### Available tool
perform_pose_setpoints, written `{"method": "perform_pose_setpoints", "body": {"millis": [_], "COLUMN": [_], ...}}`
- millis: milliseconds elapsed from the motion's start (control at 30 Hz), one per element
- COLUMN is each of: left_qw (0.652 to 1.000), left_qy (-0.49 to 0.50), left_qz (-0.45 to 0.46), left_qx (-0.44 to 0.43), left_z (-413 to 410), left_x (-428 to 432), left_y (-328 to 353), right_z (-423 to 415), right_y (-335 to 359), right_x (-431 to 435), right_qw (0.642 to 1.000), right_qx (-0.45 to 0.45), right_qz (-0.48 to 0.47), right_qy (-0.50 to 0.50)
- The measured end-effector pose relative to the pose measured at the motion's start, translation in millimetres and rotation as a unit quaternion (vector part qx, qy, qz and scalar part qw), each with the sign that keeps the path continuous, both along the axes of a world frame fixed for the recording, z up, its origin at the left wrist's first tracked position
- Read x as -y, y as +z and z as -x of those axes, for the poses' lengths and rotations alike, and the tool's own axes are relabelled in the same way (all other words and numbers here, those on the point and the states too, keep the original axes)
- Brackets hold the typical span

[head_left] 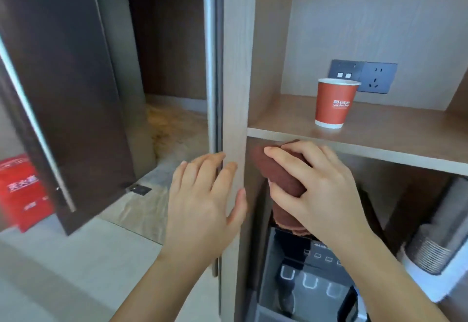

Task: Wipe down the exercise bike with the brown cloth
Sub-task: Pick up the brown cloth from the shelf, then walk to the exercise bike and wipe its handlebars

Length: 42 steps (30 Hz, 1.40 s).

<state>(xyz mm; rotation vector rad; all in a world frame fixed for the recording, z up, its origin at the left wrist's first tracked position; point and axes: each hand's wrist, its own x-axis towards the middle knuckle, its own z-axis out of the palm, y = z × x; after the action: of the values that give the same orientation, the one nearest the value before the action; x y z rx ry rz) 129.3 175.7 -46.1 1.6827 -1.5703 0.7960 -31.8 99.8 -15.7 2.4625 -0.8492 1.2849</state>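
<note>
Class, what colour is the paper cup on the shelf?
Orange-red with a white rim, base and lettering: the cup, clearest in the head view.

Both bare forearms reach up and forward. The left hand (pixel 202 195) lies flat and open, fingers (pixel 202 164) spread, thumb out to the side. The right hand (pixel 321 190) is curled tight, knuckles up, fingers wrapped round the brown cloth (pixel 281 172), thumb tucked beneath.

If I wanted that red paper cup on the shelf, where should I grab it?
Grab the cup around its middle, reaching in from the front, where the shelf is open. It stands upright, alone, and widens upward, so a side grip probably won't slip. The wall blocks reaching from behind.
</note>
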Motion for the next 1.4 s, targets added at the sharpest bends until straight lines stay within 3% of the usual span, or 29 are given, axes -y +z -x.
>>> {"method": "perform_pose_setpoints", "body": {"millis": [300,500,733,967,1400], "left_qw": [0.986,0.946,0.874,0.791,0.647], "left_qy": [0.164,0.309,0.462,0.588,0.748], "left_qz": [-0.010,-0.065,-0.079,-0.042,-0.049], "left_qx": [-0.026,-0.076,-0.126,-0.162,-0.144], "left_z": [-82.2,-123.2,-151.1,-175.3,-287.2], "left_x": [-196.2,-352.4,-508.6,-643.7,-882.0], "left_y": [-21.5,-50.8,-64.3,-86.4,-67.5], "right_z": [-117.3,-201.2,-287.5,-365.5,-546.7], "right_y": [-24.0,-47.7,-69.4,-85.4,-86.7], "right_x": [-145.4,-270.0,-414.8,-550.5,-817.4], "right_qw": [0.984,0.949,0.879,0.783,0.629], "right_qx": [-0.006,0.009,0.000,-0.054,-0.058], "right_qz": [-0.033,-0.049,-0.097,-0.117,-0.145], "right_qy": [0.172,0.311,0.466,0.608,0.762]}}
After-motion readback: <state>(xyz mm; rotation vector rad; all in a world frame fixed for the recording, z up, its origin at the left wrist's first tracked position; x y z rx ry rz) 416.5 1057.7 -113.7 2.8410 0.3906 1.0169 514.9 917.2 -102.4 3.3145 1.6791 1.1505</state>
